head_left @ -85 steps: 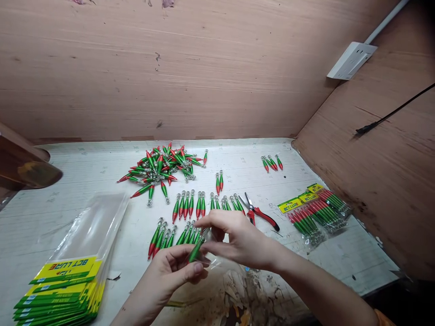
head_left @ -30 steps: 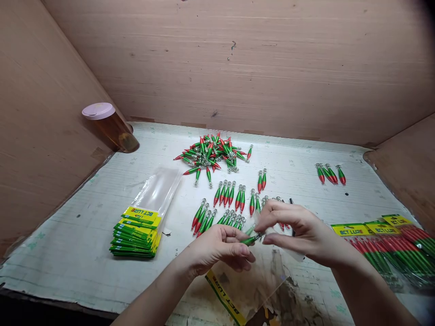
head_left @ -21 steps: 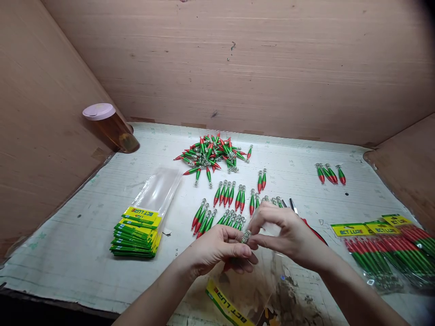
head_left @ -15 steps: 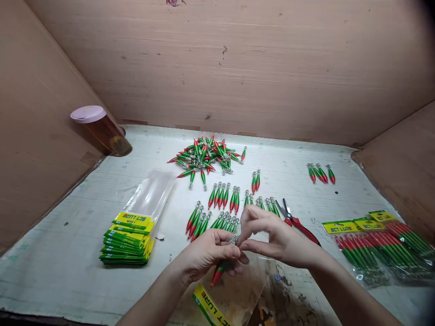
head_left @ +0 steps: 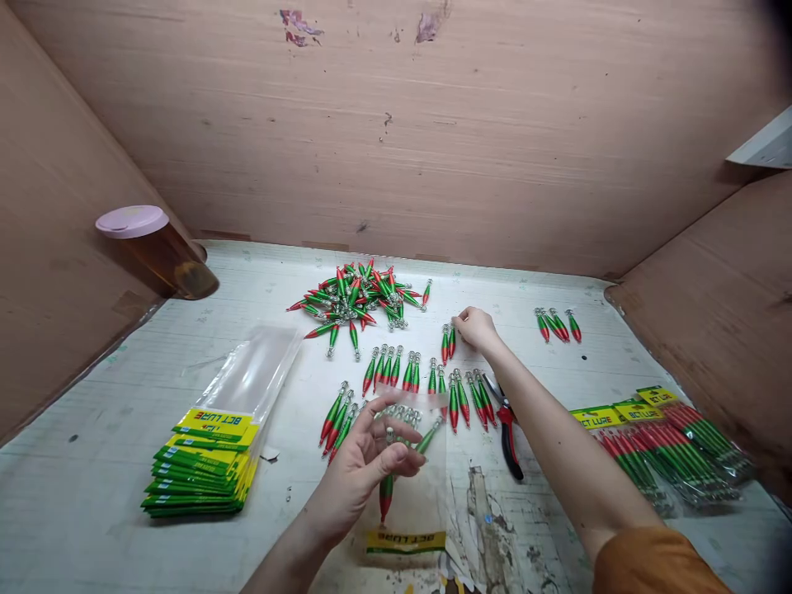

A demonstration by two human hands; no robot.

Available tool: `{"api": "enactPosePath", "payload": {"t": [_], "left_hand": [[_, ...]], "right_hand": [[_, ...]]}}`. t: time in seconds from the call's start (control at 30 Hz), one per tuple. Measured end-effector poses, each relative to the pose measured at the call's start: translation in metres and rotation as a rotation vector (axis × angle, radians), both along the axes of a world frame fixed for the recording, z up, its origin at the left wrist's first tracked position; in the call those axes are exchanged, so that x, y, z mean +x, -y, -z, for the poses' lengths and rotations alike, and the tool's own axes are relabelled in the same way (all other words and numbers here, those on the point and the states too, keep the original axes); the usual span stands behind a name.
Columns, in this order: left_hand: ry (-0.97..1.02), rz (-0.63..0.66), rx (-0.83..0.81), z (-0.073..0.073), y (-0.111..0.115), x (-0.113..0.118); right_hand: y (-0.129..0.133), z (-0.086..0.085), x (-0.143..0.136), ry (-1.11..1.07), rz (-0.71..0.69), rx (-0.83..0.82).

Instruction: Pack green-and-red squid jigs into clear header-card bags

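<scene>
My left hand [head_left: 371, 462], low in the middle, has its fingers closed around a green and red fishing lure [head_left: 386, 497], red tip down and hook end among the fingers. Behind and under it lies a clear plastic bag [head_left: 421, 503] with a yellow BCT LURE header [head_left: 406, 542]; whether the fingers touch the bag I cannot tell. My right hand [head_left: 476, 327] reaches further out and pinches at the hook end of one lure [head_left: 452, 341] in a pair on the table. Short rows of lures [head_left: 389, 369] lie between the hands.
A heap of lures [head_left: 359, 297] lies at the back. To the left is a stack of header bags [head_left: 204, 454], with a lidded brown container [head_left: 167, 256] behind. Pliers [head_left: 508, 437] rest under my right forearm. Filled packs [head_left: 668, 445] and several loose lures [head_left: 557, 324] are on the right.
My right hand has left the lure in my left hand and moved forward to the pair of lures. My left hand still holds its lure. The view has shifted slightly.
</scene>
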State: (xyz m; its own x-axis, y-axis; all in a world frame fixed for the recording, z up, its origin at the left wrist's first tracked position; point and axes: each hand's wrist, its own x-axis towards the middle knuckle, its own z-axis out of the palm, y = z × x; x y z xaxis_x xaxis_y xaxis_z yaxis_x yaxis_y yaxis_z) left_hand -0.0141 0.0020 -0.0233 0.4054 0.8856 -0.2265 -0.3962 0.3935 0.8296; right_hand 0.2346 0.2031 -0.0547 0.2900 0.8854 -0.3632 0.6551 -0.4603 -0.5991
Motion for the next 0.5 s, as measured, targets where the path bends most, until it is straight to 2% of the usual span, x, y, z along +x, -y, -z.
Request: {"api": "enactPosePath", "payload": {"t": [0.13,0.23,0.4,0.5], "left_hand": [[-0.032,0.015,0.007,0.004,0.000,0.002],[-0.028,0.024,-0.042,0.008,-0.002,0.001],[0.047,0.051,-0.088,0.013,-0.007,-0.002],[0.192,0.110,-0.109,0.016,-0.009,-0.002]], "right_hand": [[-0.010,0.003,-0.003,-0.042,0.030,-0.050],[-0.010,-0.003,0.002,-0.105,0.040,-0.045],[0.011,-0.038,0.008,-0.231,0.024,0.109],[0.039,-0.065,-0.006,-0.381,-0.082,0.211]]}}
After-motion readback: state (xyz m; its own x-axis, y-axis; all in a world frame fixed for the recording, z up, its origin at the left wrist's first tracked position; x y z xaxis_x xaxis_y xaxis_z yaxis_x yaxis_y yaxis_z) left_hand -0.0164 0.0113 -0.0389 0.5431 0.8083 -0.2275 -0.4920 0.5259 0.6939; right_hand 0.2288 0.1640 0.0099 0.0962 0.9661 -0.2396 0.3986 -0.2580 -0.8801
